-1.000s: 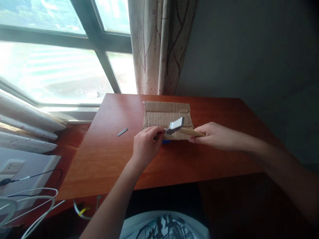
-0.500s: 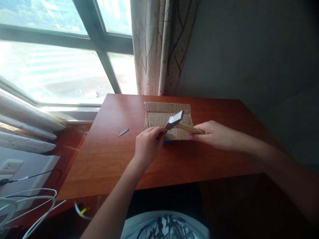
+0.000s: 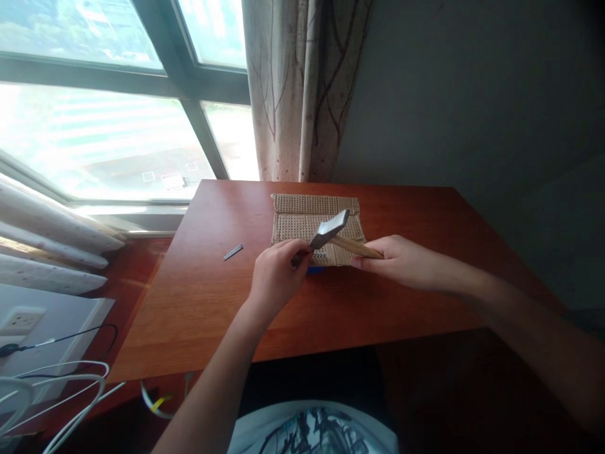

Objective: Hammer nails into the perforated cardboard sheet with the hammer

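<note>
My right hand [image 3: 405, 261] grips the wooden handle of a hammer [image 3: 331, 229], whose metal head hangs just above a piece of perforated cardboard [image 3: 302, 221] on the wooden table [image 3: 198, 296]. At the cardboard's near edge my left hand [image 3: 276, 274] is pinched shut on a small dark thing, probably a nail, right under the hammer head. Something blue [image 3: 316, 270] peeks out beneath the cardboard.
A couple of loose nails [image 3: 233, 251] lie on the table to the left. A curtain [image 3: 302, 88] and a window [image 3: 104, 126] stand behind. White cables [image 3: 51, 391] and a wall socket [image 3: 21, 320] sit at the lower left.
The hammer head has risen a little off the cardboard and tilted up. My left hand has kept its pinch at the same spot.
</note>
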`<state>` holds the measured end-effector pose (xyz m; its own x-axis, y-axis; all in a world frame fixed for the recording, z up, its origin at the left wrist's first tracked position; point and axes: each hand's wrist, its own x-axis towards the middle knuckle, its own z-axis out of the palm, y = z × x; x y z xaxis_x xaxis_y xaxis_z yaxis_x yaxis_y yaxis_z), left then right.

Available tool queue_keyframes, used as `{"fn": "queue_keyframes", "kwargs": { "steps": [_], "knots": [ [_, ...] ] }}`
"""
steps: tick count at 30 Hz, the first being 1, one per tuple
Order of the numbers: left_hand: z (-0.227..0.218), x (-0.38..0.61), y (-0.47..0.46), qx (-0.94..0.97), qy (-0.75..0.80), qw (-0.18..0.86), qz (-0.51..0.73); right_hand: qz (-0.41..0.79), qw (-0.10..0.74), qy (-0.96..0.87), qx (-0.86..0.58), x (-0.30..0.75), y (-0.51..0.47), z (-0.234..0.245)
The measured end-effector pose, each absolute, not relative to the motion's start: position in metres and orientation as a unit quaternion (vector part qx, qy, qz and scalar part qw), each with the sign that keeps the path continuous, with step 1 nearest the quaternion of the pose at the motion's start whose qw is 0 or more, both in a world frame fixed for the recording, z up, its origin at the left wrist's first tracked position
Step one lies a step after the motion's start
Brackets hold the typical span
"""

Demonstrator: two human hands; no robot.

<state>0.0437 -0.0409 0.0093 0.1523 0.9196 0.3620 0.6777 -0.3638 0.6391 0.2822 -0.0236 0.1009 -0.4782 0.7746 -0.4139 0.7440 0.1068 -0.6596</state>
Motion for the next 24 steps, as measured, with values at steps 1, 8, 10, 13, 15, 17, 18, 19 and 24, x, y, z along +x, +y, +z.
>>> {"fn": "queue_keyframes", "kwargs": {
  "steps": [1, 8, 10, 13, 15, 17, 18, 19, 24],
  "knots": [
    [0.010, 0.042, -0.042, 0.747, 0.536, 0.156, 0.361, 0.432, 0.020, -0.743, -0.511, 0.282, -0.024, 0.101],
    [0.010, 0.041, -0.052, 0.777, 0.535, 0.054, 0.328, 0.434, 0.024, -0.743, -0.509, 0.281, -0.023, 0.104],
    [0.008, 0.042, -0.054, 0.772, 0.541, 0.057, 0.328, 0.431, 0.030, -0.739, -0.517, 0.282, -0.023, 0.107],
    [0.006, 0.042, -0.054, 0.767, 0.544, 0.068, 0.335, 0.446, 0.052, -0.715, -0.535, 0.282, -0.023, 0.108],
    [0.006, 0.042, -0.054, 0.765, 0.542, 0.076, 0.340, 0.462, 0.052, -0.702, -0.539, 0.282, -0.023, 0.106],
    [0.005, 0.041, -0.053, 0.763, 0.541, 0.081, 0.343, 0.466, 0.035, -0.708, -0.529, 0.281, -0.022, 0.102],
    [0.005, 0.041, -0.052, 0.762, 0.542, 0.082, 0.345, 0.465, 0.029, -0.717, -0.519, 0.280, -0.022, 0.100],
    [0.005, 0.041, -0.052, 0.761, 0.543, 0.082, 0.346, 0.464, 0.027, -0.725, -0.509, 0.280, -0.021, 0.098],
    [0.005, 0.041, -0.053, 0.760, 0.543, 0.088, 0.346, 0.461, 0.038, -0.716, -0.523, 0.281, -0.022, 0.099]
  ]
}}
